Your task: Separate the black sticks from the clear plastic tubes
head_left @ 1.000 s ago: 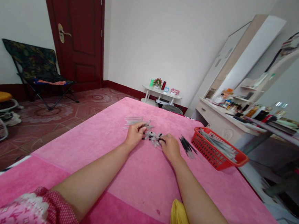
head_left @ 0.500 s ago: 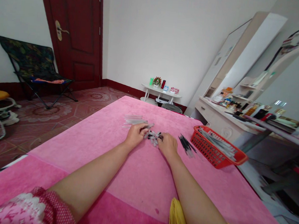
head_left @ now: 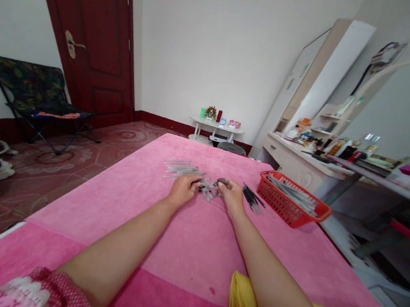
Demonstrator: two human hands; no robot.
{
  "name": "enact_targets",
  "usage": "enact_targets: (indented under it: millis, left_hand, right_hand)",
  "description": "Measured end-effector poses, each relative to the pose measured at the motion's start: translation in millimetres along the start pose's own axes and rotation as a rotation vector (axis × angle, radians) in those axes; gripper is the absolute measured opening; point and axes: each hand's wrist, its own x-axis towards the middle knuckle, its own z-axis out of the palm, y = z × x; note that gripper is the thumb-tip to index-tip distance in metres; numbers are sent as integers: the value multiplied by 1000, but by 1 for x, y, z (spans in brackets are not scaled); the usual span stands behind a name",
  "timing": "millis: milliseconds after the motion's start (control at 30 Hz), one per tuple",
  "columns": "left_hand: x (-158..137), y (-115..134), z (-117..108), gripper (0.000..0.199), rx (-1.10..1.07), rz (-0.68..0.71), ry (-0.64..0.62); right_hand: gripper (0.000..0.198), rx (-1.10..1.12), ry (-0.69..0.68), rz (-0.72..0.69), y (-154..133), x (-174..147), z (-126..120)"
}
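A small heap of clear and black pieces (head_left: 207, 191), perhaps pen caps, lies on the pink cloth (head_left: 168, 264) between my hands. My left hand (head_left: 183, 189) is at the heap's left side, thumb and fingers closed together; whatever they hold is too small to make out. Across from it, my right hand (head_left: 232, 196) is closed at the heap's right edge, with something dark at its fingertips that I cannot name. Just beyond my left hand lie several thin, translucent grey tubes (head_left: 180, 166), side by side. Right of my right hand is a bunch of slim black sticks with clear ends (head_left: 253, 198).
An orange-red plastic basket (head_left: 286, 205) full of long grey tubes stands at the right of the table. Yellow cloth (head_left: 241, 298) lies under my right forearm. Farther off are a cluttered dressing table (head_left: 297, 156), a low white stand (head_left: 216, 123) and a folding chair (head_left: 53, 99).
The view has turned slightly to the right. My right hand's fingers have shifted and a dark piece shows at their tips. My left hand stays by the heap.
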Motion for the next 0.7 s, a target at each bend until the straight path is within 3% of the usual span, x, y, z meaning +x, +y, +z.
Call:
enact_targets:
  millis: [200,467,700]
  left_hand:
    - [0,4,-2,27,33,23,-34]
    - [-1,5,-5,29,116,25,-63]
    - [-1,6,-5,27,164,29,-106]
  right_hand:
    - [24,110,-13,129,-5,-2,-4]
    - [34,-143,-94,-82,-2,0,-6]
    - [28,-69,-95,-91,-7,-2,-3]
